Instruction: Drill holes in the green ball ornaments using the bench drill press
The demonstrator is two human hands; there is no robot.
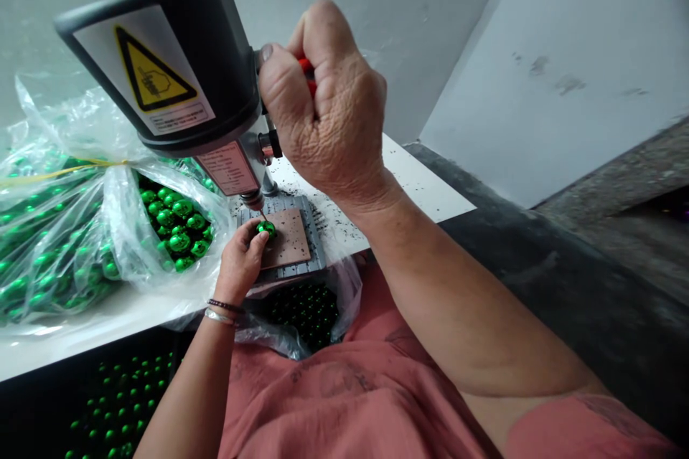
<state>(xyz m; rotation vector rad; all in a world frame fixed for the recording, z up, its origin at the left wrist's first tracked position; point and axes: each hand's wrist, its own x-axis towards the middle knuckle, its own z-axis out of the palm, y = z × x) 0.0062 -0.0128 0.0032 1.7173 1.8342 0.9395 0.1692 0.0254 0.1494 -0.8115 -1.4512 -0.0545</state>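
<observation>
A shiny green ball (265, 229) is pinched in my left hand (243, 258), over a brown board (291, 235) on the ribbed grey base of a bench drill press. The drill press (231, 64) has a dark head cover with a yellow warning triangle. Its thin bit (263, 216) points down and meets the top of the ball, though I cannot tell how deep it goes. My right hand (334, 97) is wrapped round the red-marked feed handle (308, 75) beside the head. Most of that handle is hidden by my fingers.
Clear plastic bags (115, 229) full of green balls lie on the white table (436, 190) at the left. Another open bag (306, 315) of dark green balls hangs below the table edge, by my lap. Dark shavings are scattered round the base. More balls (118, 401) show lower left.
</observation>
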